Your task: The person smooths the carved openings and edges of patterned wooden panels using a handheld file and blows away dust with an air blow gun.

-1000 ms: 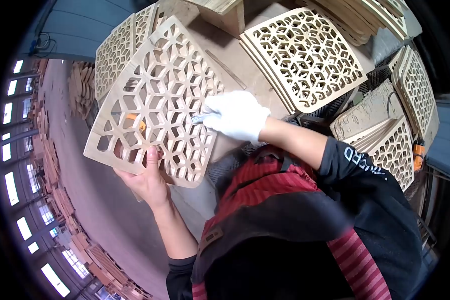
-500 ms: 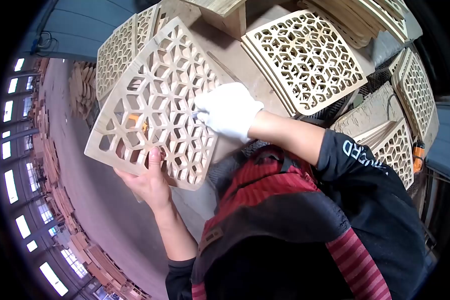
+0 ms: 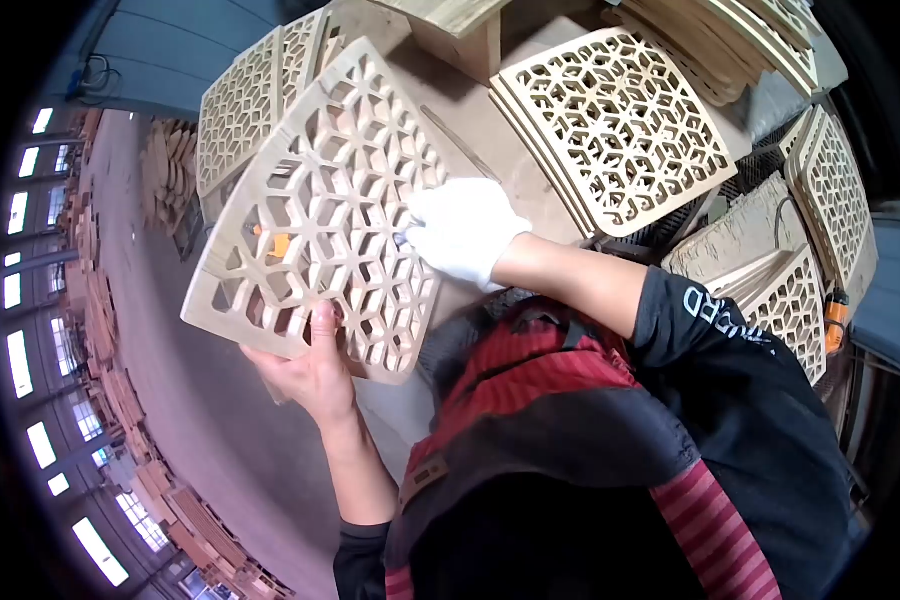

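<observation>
A pale wooden lattice panel (image 3: 322, 215) with a curved edge and star-shaped cut-outs is held up, tilted, before me. My left hand (image 3: 315, 378), bare, grips its lower edge, with the thumb on the near face and the fingers behind. In a white glove, my right hand (image 3: 468, 235) is closed at the panel's right side. A small bluish-grey bit shows at its fingertips by the cut-outs; what it is I cannot make out.
A stack of similar lattice panels (image 3: 620, 130) lies on the bench to the right. More lattice panels (image 3: 832, 195) lean at far right, near an orange tool (image 3: 836, 320). Another panel (image 3: 240, 110) stands behind left. Something orange (image 3: 275, 243) shows through the cut-outs. Wooden pieces (image 3: 168, 175) are piled at left.
The held panel has shifted slightly right and tilted a little, my left hand moving with it. My right hand has moved slightly right and down, still at the panel.
</observation>
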A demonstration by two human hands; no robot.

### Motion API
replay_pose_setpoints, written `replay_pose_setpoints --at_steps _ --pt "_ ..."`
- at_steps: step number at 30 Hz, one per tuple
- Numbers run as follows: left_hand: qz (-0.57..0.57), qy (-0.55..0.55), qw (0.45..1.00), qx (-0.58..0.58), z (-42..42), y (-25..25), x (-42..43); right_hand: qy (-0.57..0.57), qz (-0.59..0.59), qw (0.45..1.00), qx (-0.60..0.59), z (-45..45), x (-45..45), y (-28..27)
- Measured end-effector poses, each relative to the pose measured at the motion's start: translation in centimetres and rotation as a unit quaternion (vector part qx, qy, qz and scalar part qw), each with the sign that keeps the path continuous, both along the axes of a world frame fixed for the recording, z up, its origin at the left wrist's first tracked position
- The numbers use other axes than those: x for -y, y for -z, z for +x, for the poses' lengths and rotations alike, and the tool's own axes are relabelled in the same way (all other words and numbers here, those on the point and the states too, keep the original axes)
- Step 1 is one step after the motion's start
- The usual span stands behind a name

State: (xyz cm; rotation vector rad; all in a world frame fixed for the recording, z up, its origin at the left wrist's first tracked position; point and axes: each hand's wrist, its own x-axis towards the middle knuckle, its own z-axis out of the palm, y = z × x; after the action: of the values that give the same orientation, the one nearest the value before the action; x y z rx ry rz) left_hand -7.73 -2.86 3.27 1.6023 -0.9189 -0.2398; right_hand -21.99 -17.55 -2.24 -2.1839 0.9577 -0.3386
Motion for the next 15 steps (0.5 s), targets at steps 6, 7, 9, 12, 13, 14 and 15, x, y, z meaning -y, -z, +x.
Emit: replay_pose_setpoints --at_steps 6,7,9,12,13,14,15 --pt "-0.002 0.004 1.0 0.025 -0.1 0.3 -0.1 0.028 0.002 0.999 0.031 -0.2 -0.9 0.8" --pt "0.009 -0.01 1.0 -0.004 -0.7 -0.1 -0.3 0.025 0.023 0.999 0.017 -0.3 -0.9 0.7" --pt "0.006 -0.014 1.0 0.023 -0.6 0.2 -0.6 0.009 -0.006 1.0 0.008 -0.1 -0.8 0.5" --pt "-0.007 -0.006 0.999 0.035 -0.4 0.6 -0.4 0.019 -0.006 1.0 0.022 -0.3 -1.0 -0.1" --pt "-0.013 -0.008 1.0 0.016 -0.4 0.6 -0.3 0.021 0.005 0.999 0.031 -0.5 -1.1 -0.1" --pt "-0.018 -0.01 1.0 -0.001 -0.4 0.5 -0.4 0.023 0.016 0.999 0.042 -0.7 -1.2 -0.2" --pt "-0.018 -0.012 0.999 -0.025 -0.4 0.4 -0.5 0.016 0.021 0.999 0.042 -1.4 -1.2 -0.5"
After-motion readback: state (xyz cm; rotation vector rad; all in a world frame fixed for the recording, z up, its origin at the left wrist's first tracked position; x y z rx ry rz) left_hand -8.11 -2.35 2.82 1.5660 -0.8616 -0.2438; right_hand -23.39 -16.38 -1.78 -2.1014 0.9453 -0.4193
